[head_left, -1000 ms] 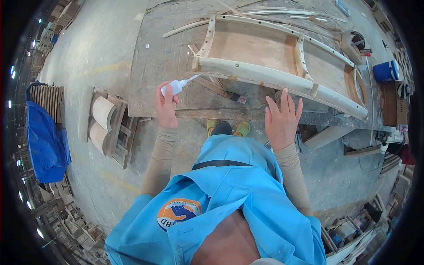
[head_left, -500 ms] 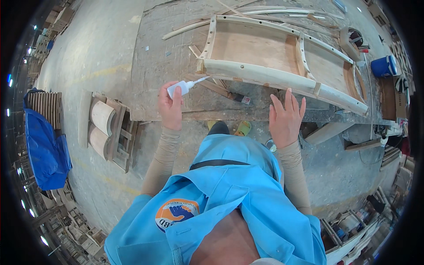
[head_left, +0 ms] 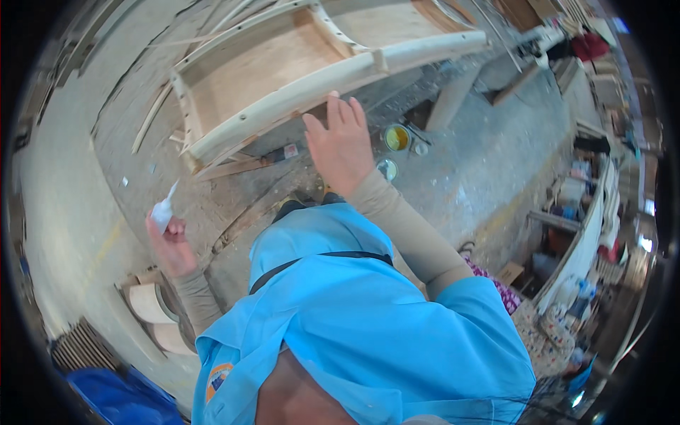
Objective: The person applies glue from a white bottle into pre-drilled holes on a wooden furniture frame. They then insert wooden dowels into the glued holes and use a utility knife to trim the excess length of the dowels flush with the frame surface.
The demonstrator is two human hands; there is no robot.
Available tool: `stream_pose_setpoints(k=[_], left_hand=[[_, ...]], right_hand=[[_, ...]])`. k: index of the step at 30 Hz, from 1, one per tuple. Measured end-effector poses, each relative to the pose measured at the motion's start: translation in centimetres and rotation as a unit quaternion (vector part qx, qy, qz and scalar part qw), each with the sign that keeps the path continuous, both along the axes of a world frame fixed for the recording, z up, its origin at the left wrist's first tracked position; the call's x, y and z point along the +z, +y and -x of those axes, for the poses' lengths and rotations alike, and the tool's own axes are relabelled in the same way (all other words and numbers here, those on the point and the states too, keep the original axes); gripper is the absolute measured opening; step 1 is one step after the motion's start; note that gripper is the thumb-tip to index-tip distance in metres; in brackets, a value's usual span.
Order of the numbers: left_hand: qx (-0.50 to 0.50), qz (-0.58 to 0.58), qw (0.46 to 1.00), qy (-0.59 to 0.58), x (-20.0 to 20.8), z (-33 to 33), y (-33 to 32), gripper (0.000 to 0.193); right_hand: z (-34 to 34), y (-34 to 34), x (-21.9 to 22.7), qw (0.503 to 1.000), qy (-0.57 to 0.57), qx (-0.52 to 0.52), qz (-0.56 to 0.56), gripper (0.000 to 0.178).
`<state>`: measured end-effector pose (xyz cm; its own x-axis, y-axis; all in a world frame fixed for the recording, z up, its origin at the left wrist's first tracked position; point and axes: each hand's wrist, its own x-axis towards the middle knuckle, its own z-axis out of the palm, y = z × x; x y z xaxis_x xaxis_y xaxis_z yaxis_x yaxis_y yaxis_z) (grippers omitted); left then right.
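Observation:
My left hand (head_left: 171,248) is closed round a small white squeeze bottle (head_left: 163,212) with a thin, tapered nozzle that points upward. It is out to the left, apart from the pale wooden frame (head_left: 297,93). This long, slightly curved frame has holes along its rails, a crosspiece and brown panels inside. My right hand (head_left: 341,149) is empty, its fingers apart, with the fingertips at the lower edge of the frame's near rail. Whether they touch the rail I cannot tell.
Curved wooden pieces (head_left: 152,304) stand on the floor at lower left, near a blue tarp (head_left: 120,397). Open cans, one with yellowish contents (head_left: 397,137), sit right of my right hand. Beyond them, at right, is a cluttered shelf (head_left: 559,221). Wood strips lie beyond the frame.
The view has turned, so the frame appears tilted and further left. My left hand has moved the bottle away from the frame's corner. My right hand stays by the near rail.

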<state>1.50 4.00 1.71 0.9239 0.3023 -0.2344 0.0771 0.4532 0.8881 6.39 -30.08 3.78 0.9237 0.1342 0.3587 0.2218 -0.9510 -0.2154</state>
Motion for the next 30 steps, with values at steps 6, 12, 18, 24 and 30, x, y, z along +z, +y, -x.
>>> stream_pose_setpoints(k=[6, 12, 18, 24, 30], left_hand=[[-0.041, 0.040, 0.998, 0.012, 0.0, -3.0, 3.2, 0.036], [-0.026, 0.036, 0.999, 0.017, 2.1, -5.7, 1.7, 0.033], [0.033, 0.046, 0.998, 0.005, 2.4, -6.8, -0.3, 0.032], [0.110, 0.053, 0.992, -0.039, 3.2, -6.1, -2.6, 0.029], [0.223, 0.036, 0.974, -0.026, 5.3, -4.3, -6.3, 0.027]], right_hand=[[0.4, 1.2, -0.2, 0.999, 0.016, -0.049, 0.003, 0.024], [0.3, 0.6, 0.8, 0.996, 0.014, -0.057, -0.073, 0.022], [-5.3, -7.1, 3.8, 0.971, -0.020, -0.033, -0.238, 0.010], [-19.9, -21.2, 3.0, 0.976, -0.076, -0.061, -0.195, 0.007], [-37.3, -36.0, -0.8, 0.980, 0.033, -0.194, -0.038, 0.016]])
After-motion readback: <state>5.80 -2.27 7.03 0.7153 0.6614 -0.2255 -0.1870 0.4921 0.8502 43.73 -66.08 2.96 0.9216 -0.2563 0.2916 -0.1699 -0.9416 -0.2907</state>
